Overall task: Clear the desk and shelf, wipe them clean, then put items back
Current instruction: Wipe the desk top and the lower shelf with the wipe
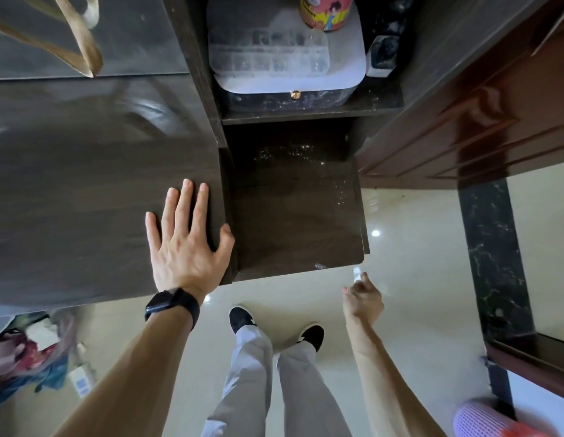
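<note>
My left hand [187, 238] lies flat on the bare dark wooden desk top [85, 200], fingers straight, thumb at the desk's right edge. Right of it, lower down, is a dark shelf board [293, 216] with nothing on it but pale specks near the back. The shelf above it [305, 116] holds a white box with a gold knob [343, 74], a clear compartment case [268, 55] on top, and a colourful can [324, 11]. My right hand [362, 298] hangs just in front of the bare board, fingers curled, pinching a small pale scrap [356, 274], which is blurred.
Tan bag handles [81, 48] lie on the desk's far left. A brown wooden door [463, 121] stands to the right, by a dark marble floor strip [492, 263]. Loose items [31, 357] sit on the tiled floor at lower left, a lilac basket [482, 421] at lower right.
</note>
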A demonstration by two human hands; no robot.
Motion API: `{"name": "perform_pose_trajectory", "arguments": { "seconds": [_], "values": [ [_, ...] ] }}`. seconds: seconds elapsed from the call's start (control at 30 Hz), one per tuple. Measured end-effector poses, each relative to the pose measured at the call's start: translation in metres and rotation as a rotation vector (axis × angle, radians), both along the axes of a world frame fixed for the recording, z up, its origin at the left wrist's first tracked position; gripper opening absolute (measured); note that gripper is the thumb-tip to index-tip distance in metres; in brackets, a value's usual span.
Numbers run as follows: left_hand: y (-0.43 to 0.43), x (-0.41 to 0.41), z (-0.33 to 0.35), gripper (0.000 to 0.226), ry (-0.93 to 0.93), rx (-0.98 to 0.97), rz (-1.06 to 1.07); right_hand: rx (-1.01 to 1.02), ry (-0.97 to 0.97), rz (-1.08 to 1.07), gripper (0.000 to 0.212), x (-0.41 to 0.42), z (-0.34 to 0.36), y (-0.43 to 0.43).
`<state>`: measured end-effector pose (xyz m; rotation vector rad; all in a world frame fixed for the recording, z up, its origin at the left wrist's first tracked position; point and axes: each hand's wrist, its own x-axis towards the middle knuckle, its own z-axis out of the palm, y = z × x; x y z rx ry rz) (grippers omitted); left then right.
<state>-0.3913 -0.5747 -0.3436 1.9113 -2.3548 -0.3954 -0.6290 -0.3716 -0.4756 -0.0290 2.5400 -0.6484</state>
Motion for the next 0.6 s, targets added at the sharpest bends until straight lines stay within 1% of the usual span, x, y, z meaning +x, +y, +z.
{"name": "perform_pose_trajectory", "arguments": {
  "seconds": [0.03,0.07,0.1,0.13,0.17,0.2,0.23,0.27,0.3,0.33,0.37,0.43,0.47,0.53,0.6],
  "values": [
    [0.0,0.0,0.0,0.072,0.002,-0.002,0.0,0.006,-0.023,-0.048,0.027,-0.001,0.002,0.008],
    [0.0,0.0,-0.001,0.072,0.006,-0.005,0.0,-0.015,-0.025,-0.065,0.029,0.002,0.006,0.014],
    [0.0,0.0,-0.001,0.072,0.009,-0.007,-0.001,-0.091,-0.004,-0.058,0.033,0.009,0.013,0.017],
    [0.0,0.0,-0.001,0.072,0.008,-0.01,0.0,-0.157,0.072,-0.025,0.032,0.019,0.022,0.015],
    [0.0,0.0,-0.002,0.072,0.002,-0.013,0.0,-0.223,0.209,0.041,0.032,0.029,0.031,0.011],
    [0.0,0.0,-0.002,0.072,-0.004,-0.016,0.001,-0.252,0.342,0.14,0.033,0.041,0.038,0.004],
    [0.0,0.0,-0.002,0.072,-0.006,-0.019,0.001,-0.274,0.429,0.274,0.034,0.053,0.042,-0.003],
    [0.0,0.0,-0.002,0.072,-0.004,-0.022,-0.001,-0.307,0.465,0.435,0.036,0.064,0.043,-0.011],
    [0.001,0.0,-0.002,0.071,0.001,-0.024,-0.003,-0.325,0.457,0.595,0.039,0.074,0.044,-0.022],
    [0.001,0.0,-0.002,0.071,0.005,-0.029,-0.003,-0.307,0.44,0.74,0.042,0.083,0.041,-0.031],
    [0.001,0.0,-0.002,0.071,0.006,-0.035,-0.002,-0.247,0.41,0.859,0.046,0.092,0.036,-0.041],
    [0.001,0.0,-0.002,0.071,0.004,-0.043,0.002,-0.126,0.401,1.035,0.06,0.108,0.026,-0.056],
    [0.002,0.0,-0.002,0.071,0.004,-0.043,0.0,-0.105,0.412,1.107,0.065,0.113,0.022,-0.06],
    [0.002,0.0,-0.002,0.07,0.004,-0.039,-0.005,-0.063,0.463,1.224,0.066,0.106,0.018,-0.06],
    [0.001,0.0,-0.003,0.07,0.005,-0.036,-0.002,-0.032,0.502,1.241,0.067,0.086,0.016,-0.049]
  ]
}}
